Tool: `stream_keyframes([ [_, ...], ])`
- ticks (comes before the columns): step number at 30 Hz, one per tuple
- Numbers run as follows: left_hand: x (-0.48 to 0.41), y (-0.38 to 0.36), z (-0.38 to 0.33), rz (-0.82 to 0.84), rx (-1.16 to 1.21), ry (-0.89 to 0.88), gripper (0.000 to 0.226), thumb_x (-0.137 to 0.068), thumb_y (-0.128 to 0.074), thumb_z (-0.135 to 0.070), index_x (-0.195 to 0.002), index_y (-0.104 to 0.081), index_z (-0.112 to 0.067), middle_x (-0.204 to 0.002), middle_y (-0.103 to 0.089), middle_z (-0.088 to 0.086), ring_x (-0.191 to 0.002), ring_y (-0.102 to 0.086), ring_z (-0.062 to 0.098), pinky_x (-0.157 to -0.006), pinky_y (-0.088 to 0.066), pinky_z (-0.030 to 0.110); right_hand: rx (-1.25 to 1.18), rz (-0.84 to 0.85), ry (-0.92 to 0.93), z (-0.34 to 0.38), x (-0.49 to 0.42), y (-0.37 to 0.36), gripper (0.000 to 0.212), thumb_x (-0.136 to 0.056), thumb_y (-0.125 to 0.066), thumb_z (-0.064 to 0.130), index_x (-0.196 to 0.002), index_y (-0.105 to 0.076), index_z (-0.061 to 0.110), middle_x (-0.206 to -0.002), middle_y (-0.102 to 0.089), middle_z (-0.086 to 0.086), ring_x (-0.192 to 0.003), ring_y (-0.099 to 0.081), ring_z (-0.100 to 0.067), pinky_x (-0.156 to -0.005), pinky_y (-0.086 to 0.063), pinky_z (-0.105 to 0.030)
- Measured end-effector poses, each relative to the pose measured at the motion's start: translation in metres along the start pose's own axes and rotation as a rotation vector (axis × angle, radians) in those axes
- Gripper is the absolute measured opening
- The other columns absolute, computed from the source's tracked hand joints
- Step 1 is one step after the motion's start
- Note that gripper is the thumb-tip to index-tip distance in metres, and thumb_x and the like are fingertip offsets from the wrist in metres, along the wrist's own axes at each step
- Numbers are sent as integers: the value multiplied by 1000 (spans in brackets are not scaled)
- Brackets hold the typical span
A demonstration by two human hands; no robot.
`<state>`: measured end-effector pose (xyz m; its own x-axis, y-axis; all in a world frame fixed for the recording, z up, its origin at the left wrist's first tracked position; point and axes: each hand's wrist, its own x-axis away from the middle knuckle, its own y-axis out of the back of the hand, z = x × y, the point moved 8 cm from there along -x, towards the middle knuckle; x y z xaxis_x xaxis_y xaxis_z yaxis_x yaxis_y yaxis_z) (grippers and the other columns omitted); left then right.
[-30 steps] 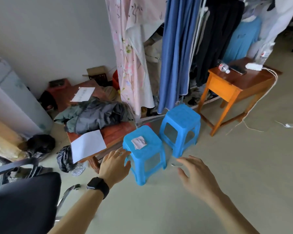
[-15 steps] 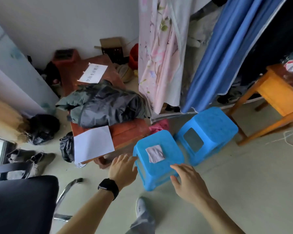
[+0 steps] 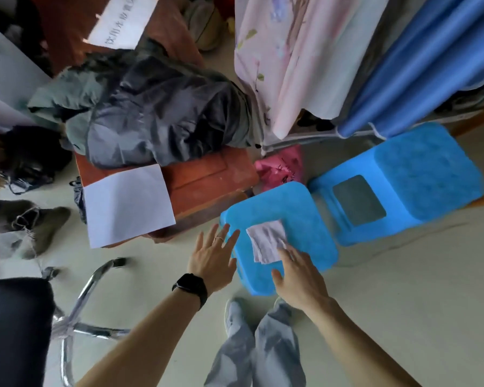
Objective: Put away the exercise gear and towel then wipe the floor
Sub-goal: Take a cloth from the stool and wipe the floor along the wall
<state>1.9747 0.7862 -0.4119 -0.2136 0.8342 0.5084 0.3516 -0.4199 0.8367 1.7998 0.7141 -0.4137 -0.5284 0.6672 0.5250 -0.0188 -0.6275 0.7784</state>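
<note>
Both arms are bare, reaching forward and down side by side. The left hand is held palm down, its fingers straight and slightly spread, the thumb turned in toward the other hand. A thin ring sits on one finger and a black watch wraps the wrist. The right hand is palm down too, fingers extended and close together, its thumb angled inward. The two hands are near each other but apart. Below them are the person's legs in grey trousers, with a pale shoe showing.
</note>
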Motion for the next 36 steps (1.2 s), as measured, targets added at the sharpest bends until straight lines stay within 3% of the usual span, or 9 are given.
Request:
stream_keyframes([
  [3, -34, -28, 2, -14, -9, -25, 66, -100, -41, -41, -157, -10, -28, -165, 0, -1, -152, 3, 24, -122, -4, 51, -30, -118, 39, -5, -39, -20, 64, -92, -58, 39, -149, -36, 21, -157, -32, -3, -133, -41, -29, -102, -45, -41],
  [7, -70, -58, 5, -80, -11, -65, 65, -95, -42, -44, -155, -25, -26, -164, -15, 0, -150, -17, 28, -116, -18, 57, -75, -211, 27, -13, -72, -52, 70, -89, -49, 52, -148, -40, 16, -157, -33, -11, -140, -36, -33, -112, -37, -46],
  [9, -77, -74, 7, -63, -9, -58, 63, -98, -32, -47, -156, -17, -30, -165, -7, -3, -151, -11, 25, -117, -15, 58, -76, -269, 40, -17, -73, -63, 68, -92, -49, 54, -148, -42, 16, -158, -32, -12, -141, -36, -33, -112, -36, -44],
  [12, -80, -94, 11, -23, 24, -27, 66, -101, -33, -47, -156, 1, -35, -163, 13, -9, -151, 9, 19, -118, -3, 58, -44, -329, 99, -19, -69, -71, 63, -92, -61, 44, -146, -45, 14, -160, -28, -13, -139, -36, -35, -112, -36, -43],
  [15, -79, -94, 13, -28, 36, -23, 69, -99, -37, -48, -156, 0, -38, -163, 13, -12, -151, 9, 17, -116, -1, 62, -15, -350, 125, -21, -66, -74, 48, -91, -66, 29, -137, -55, 16, -154, -39, -11, -127, -46, -33, -104, -41, -41],
  [19, -78, -89, 15, -4, -21, -38, 73, -97, -41, -51, -155, 3, -41, -163, 14, -15, -151, 8, 14, -115, 0, 63, -39, -305, 107, -25, -57, -69, 58, -74, -74, -2, -126, -61, 22, -138, -52, 0, -108, -54, -27, -85, -54, -38],
  [22, -78, -82, 9, 29, -39, -5, 76, -97, -43, -48, -155, 4, -39, -163, 15, -12, -152, 7, 17, -116, -2, 62, -12, -229, 62, -32, -47, -63, 65, -63, -72, -12, -118, -65, 23, -123, -59, 2, -92, -56, -27, -71, -58, -36],
  [28, -72, -69, -18, 199, -82, 92, 71, -99, -40, -38, -157, -1, -29, -165, 6, 0, -152, -2, 24, -121, -5, 51, -116, 109, -76, -72, -21, -66, 42, -80, -56, 2, -115, -63, 25, -112, -60, 2, -100, -59, -28, -81, -51, -36],
  [36, -41, -36, -64, 269, -54, 85, 61, -99, -39, -38, -155, -18, -28, -163, -16, 1, -150, -11, 22, -121, -10, 48, -348, 113, -224, -103, 45, 1, 38, -83, -53, 9, -113, -68, 26, -102, -68, 4, -95, -64, -16, -73, -46, -22],
])
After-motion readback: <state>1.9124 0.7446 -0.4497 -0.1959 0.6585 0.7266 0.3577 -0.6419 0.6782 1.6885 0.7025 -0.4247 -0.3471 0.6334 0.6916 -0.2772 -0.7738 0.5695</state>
